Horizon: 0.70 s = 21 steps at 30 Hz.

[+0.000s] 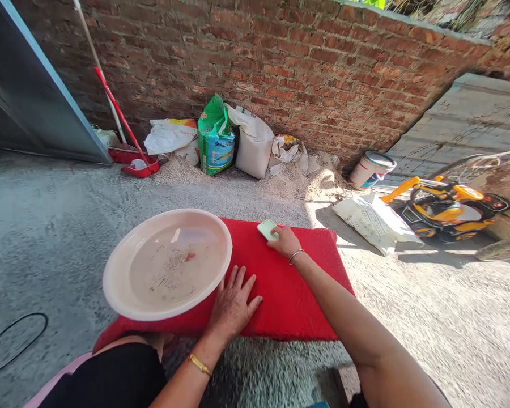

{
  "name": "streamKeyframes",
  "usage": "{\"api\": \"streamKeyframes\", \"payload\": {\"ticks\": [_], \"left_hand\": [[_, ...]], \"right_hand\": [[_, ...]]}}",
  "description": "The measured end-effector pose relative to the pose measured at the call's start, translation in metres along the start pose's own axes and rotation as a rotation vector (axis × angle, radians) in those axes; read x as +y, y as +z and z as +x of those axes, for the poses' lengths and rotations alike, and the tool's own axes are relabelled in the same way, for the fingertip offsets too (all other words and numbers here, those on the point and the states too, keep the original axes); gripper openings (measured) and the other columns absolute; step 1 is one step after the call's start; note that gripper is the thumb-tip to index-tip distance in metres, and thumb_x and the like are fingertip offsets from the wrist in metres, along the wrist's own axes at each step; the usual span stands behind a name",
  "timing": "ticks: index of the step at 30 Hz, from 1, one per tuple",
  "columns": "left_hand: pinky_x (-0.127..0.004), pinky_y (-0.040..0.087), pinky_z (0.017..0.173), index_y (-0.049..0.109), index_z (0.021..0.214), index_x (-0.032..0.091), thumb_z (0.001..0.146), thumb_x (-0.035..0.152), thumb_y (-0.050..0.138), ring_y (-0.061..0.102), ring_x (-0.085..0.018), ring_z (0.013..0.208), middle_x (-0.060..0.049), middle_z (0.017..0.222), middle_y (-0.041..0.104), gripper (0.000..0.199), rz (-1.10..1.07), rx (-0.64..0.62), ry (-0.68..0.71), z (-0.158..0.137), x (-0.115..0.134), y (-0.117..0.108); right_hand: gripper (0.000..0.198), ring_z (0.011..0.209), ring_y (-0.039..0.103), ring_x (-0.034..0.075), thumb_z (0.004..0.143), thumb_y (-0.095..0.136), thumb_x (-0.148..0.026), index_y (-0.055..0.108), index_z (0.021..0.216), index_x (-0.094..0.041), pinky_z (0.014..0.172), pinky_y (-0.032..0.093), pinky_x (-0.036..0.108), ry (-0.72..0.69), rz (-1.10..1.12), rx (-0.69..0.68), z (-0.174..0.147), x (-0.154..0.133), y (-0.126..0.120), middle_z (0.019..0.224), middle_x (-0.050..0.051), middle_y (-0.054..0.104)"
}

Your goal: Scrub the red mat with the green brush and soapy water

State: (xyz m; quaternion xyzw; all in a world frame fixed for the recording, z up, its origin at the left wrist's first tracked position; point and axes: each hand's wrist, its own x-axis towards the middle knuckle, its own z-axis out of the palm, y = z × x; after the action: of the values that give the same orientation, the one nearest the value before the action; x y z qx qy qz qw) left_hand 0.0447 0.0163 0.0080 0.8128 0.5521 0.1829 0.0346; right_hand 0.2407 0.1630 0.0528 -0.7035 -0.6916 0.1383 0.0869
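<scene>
My right hand (284,242) is closed around the near end of a flat, pale green rectangular object with rounded corners (267,230). It rests near the far edge of a red fuzzy cloth (289,294) covering a low bench or table. What kind of object it is, I cannot tell. My left hand (233,303) lies flat on the cloth, fingers spread, just right of a wide pale pink basin (119,289). Shallow water stands in the basin, with dark specks and a small reddish clump on its bottom. The basin overhangs the cloth's left side.
Against the brick wall (306,73) stand a green bag (216,141), a white sack (253,144) and heaped sand. A red dustpan (147,167) is left, a bucket (372,169) right. Further right are a white sack (376,221) and a yellow toy vehicle (454,207). A black cable (45,323) curls on the floor.
</scene>
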Motion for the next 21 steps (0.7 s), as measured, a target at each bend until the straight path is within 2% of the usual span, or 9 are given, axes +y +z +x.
{"api": "streamKeyframes", "payload": {"ticks": [1, 4, 6, 8, 10, 12, 14, 17, 21], "left_hand": [[-0.054, 0.027, 0.112, 0.059, 0.129, 0.025, 0.087, 0.047, 0.056, 0.039, -0.032, 0.135, -0.012, 0.142, 0.049, 0.048, 0.005, -0.003, 0.003, 0.0, 0.0, 0.0], [-0.054, 0.026, 0.112, 0.058, 0.129, 0.025, 0.087, 0.047, 0.055, 0.039, -0.032, 0.135, -0.012, 0.143, 0.048, 0.048, 0.025, -0.012, 0.012, 0.0, -0.001, 0.0], [-0.054, 0.026, 0.112, 0.058, 0.13, 0.024, 0.087, 0.047, 0.055, 0.039, -0.033, 0.135, -0.013, 0.143, 0.048, 0.048, 0.035, -0.015, 0.012, 0.0, 0.0, -0.001], [-0.054, 0.026, 0.112, 0.058, 0.129, 0.024, 0.087, 0.048, 0.054, 0.039, -0.032, 0.135, -0.012, 0.142, 0.049, 0.048, 0.031, -0.012, 0.008, 0.0, 0.001, -0.003], [-0.053, 0.028, 0.111, 0.058, 0.129, 0.025, 0.087, 0.049, 0.054, 0.038, -0.032, 0.135, -0.012, 0.143, 0.048, 0.048, 0.017, -0.006, 0.005, -0.001, 0.003, -0.004], [-0.053, 0.029, 0.11, 0.058, 0.129, 0.025, 0.087, 0.05, 0.054, 0.038, -0.031, 0.135, -0.011, 0.143, 0.048, 0.048, 0.004, 0.001, 0.005, -0.001, 0.003, -0.004], [-0.053, 0.03, 0.109, 0.058, 0.127, 0.025, 0.086, 0.05, 0.056, 0.039, -0.031, 0.134, -0.011, 0.142, 0.048, 0.048, -0.002, 0.021, 0.006, -0.001, 0.002, -0.003], [-0.051, 0.032, 0.106, 0.064, 0.117, 0.025, 0.088, 0.042, 0.055, 0.045, -0.029, 0.127, -0.01, 0.132, 0.056, 0.035, -0.019, 0.096, 0.032, -0.005, 0.001, 0.0], [-0.042, 0.04, 0.096, 0.068, 0.098, 0.022, 0.091, 0.026, 0.05, 0.055, -0.022, 0.103, -0.007, 0.1, 0.065, 0.02, -0.064, 0.175, 0.226, -0.017, 0.004, 0.0]], "right_hand": [[0.043, 0.096, 0.057, 0.019, 0.075, 0.067, -0.035, 0.063, 0.117, -0.025, 0.083, 0.042, 0.027, 0.088, -0.015, 0.029, -0.005, 0.029, -0.012, 0.114, 0.008, 0.055], [0.044, 0.1, 0.058, 0.025, 0.077, 0.063, -0.03, 0.062, 0.119, -0.017, 0.083, 0.044, 0.033, 0.284, -0.053, 0.09, -0.029, 0.116, -0.049, 0.116, 0.015, 0.054], [0.043, 0.098, 0.059, 0.026, 0.077, 0.062, -0.033, 0.063, 0.118, -0.019, 0.08, 0.045, 0.035, 0.489, -0.075, 0.112, -0.05, 0.163, -0.068, 0.119, 0.016, 0.053], [0.044, 0.099, 0.06, 0.028, 0.076, 0.062, -0.038, 0.063, 0.117, -0.021, 0.079, 0.046, 0.037, 0.627, -0.1, 0.15, -0.067, 0.195, -0.079, 0.119, 0.016, 0.054], [0.046, 0.102, 0.059, 0.029, 0.075, 0.062, -0.042, 0.063, 0.116, -0.02, 0.08, 0.046, 0.038, 0.63, -0.095, 0.185, -0.075, 0.205, -0.081, 0.113, 0.016, 0.057], [0.047, 0.102, 0.058, 0.028, 0.075, 0.062, -0.044, 0.063, 0.115, -0.019, 0.081, 0.046, 0.036, 0.526, -0.054, 0.193, -0.074, 0.19, -0.074, 0.107, 0.015, 0.059], [0.045, 0.099, 0.059, 0.026, 0.076, 0.064, -0.044, 0.064, 0.112, -0.019, 0.082, 0.045, 0.034, 0.382, -0.006, 0.181, -0.069, 0.154, -0.06, 0.103, 0.013, 0.059], [0.04, 0.091, 0.059, 0.022, 0.077, 0.065, -0.044, 0.065, 0.11, -0.023, 0.08, 0.045, 0.031, 0.144, 0.049, 0.15, -0.063, 0.074, -0.031, 0.103, 0.009, 0.058], [0.039, 0.089, 0.059, 0.019, 0.076, 0.067, -0.044, 0.065, 0.11, -0.027, 0.077, 0.044, 0.028, -0.061, 0.088, 0.05, -0.066, -0.033, 0.008, 0.105, 0.006, 0.057]]}}
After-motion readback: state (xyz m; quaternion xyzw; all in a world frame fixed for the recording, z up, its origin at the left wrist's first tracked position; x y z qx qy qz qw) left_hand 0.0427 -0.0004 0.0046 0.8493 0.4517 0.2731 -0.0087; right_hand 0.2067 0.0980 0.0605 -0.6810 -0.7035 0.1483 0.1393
